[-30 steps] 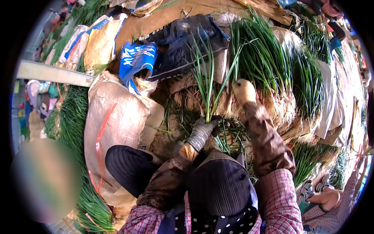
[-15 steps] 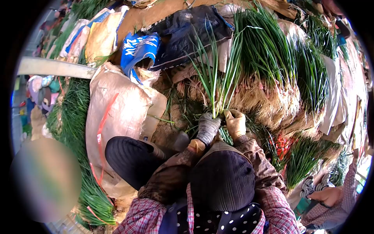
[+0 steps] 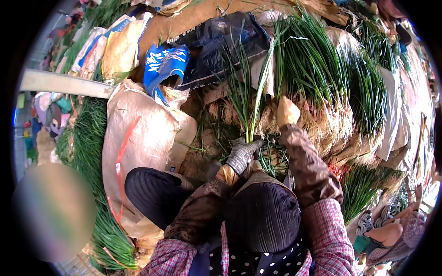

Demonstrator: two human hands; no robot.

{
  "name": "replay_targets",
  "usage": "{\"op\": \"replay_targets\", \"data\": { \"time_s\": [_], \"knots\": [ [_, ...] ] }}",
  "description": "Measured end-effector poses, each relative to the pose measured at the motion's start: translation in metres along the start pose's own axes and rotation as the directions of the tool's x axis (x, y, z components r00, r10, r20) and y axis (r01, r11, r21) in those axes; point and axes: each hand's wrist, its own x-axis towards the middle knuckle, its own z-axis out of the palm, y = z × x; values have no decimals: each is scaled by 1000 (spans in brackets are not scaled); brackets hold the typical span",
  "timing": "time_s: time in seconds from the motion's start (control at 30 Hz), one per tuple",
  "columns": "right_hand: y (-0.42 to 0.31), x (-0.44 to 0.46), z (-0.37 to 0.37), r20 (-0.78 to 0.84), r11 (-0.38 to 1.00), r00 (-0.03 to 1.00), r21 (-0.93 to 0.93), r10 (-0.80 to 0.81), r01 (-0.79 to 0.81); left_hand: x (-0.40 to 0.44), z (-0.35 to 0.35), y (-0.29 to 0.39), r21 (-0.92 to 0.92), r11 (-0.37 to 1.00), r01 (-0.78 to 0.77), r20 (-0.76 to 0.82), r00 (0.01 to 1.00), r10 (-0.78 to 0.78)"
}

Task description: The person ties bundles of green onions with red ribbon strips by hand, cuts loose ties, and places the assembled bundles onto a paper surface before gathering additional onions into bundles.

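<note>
My left hand (image 3: 244,154), in a grey glove, is closed around the lower ends of a few long spring onions (image 3: 249,115), whose green leaves fan upward. My right hand (image 3: 287,112), in a pale yellow glove, reaches forward to the left edge of a large pile of spring onions (image 3: 315,60). Its fingers are pressed together at the base of some upright green stalks (image 3: 279,76); the fingertips are partly hidden. Pinkish bulbs and shaggy pale roots (image 3: 322,122) of the pile face me, to the right of that hand.
A pale woven sack (image 3: 138,147) with a red strip lies left of my knees. Dark plastic sheeting (image 3: 221,46) and a blue printed bag (image 3: 163,64) lie ahead. More greens (image 3: 83,133) line the far left. Another person (image 3: 396,234) is at the lower right.
My right hand has moved forward and right, away from my left hand, to the pile's left edge. My left hand still holds spring onions, fewer than before.
</note>
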Motion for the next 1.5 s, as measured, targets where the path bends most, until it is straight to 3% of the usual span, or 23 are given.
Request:
{"op": "replay_targets", "data": {
  "time_s": [0.07, 0.1, 0.2, 0.3, 0.33, 0.37, 0.47, 0.5, 0.57, 0.63, 0.73, 0.83, 0.93, 1.0, 1.07, 1.13, 1.2, 1.23, 1.33, 1.37, 1.4, 1.43, 1.5],
  "knots": [
    [-13, 0, -54, 223, 997, 974, 76, -32, 16, 8, -1, -1, 114, 993, 23, -59, 998, -17],
    [-10, 6, -41, 65, 993, 991, 13, -120, 119, 14, -2, -4, 168, 985, 40, -90, 996, -25],
    [12, 9, 17, 46, 976, 996, 209, -72, 60, 38, -2, -29, 15, 994, -110, -96, 989, 111],
    [6, -70, -46, 179, 884, 970, 463, -165, 65, 58, -8, -56, 303, 865, -399, -113, 886, 449],
    [3, -86, -54, 306, 873, 939, 487, -156, -13, 39, -4, -36, 416, 861, -291, -128, 919, 372],
    [9, -99, -31, 174, 811, 956, 577, -236, 96, 19, 1, -15, 524, 833, -180, -141, 946, 293],
    [14, -126, -5, -272, 647, 880, 599, -389, 471, 33, -2, -32, 650, 720, -241, -134, 897, 421],
    [15, -127, -2, -212, 579, 907, 711, -364, 399, 17, 1, -19, 569, 757, -320, -82, 894, 439],
    [12, -126, 5, 233, 235, 964, 952, -125, -199, 50, -2, -46, 177, 915, -363, -30, 927, 373],
    [11, -129, -6, 536, -289, 832, 781, -143, -553, 15, 11, -21, -444, 880, -167, 94, 968, 231],
    [11, -125, 1, 579, -360, 795, 713, -182, -602, -1, 9, -10, -278, 955, -104, 84, 988, 132],
    [8, -116, 6, 400, -319, 866, 813, -301, -487, 8, 3, -15, -44, 993, -113, 71, 991, 116],
    [1, -116, 5, 392, -297, 899, 850, -193, -435, 14, 1, -23, 36, 988, -148, 29, 989, 147],
    [0, -119, 5, 447, -368, 880, 800, -164, -475, 29, 3, -40, 36, 934, -356, -36, 933, 357],
    [1, -126, 9, 556, -293, 823, 773, -118, -564, 23, 4, -35, 148, 907, -393, -64, 912, 406],
    [2, -132, 37, 392, -82, 920, 916, -7, -392, 12, 6, -29, 294, 897, -329, -105, 922, 372],
    [24, -128, 57, 331, 360, 943, 885, -37, -296, 14, 5, -36, 352, 882, -312, -98, 925, 366],
    [30, -125, 68, 176, 832, 982, 553, -69, -41, 22, 4, -40, 307, 868, -390, -104, 893, 439],
    [49, -141, 67, 664, 933, 665, 151, -341, 327, 8, 3, -22, 82, 893, -442, -94, 889, 449],
    [49, -139, 48, 750, 945, 583, 186, -313, 268, 0, 4, -14, -104, 929, -354, -52, 935, 351],
    [43, -131, 46, 627, 940, 717, 77, -305, 332, -5, 4, -10, -216, 930, -298, -19, 953, 301],
    [39, -123, 32, 425, 971, 874, 131, -236, 199, -1, 2, -14, -223, 950, -218, 3, 975, 224],
    [27, -97, 4, 150, 981, 988, 195, -26, -3, 10, 3, -18, -133, 991, -18, -41, 999, 13]
  ]
}}
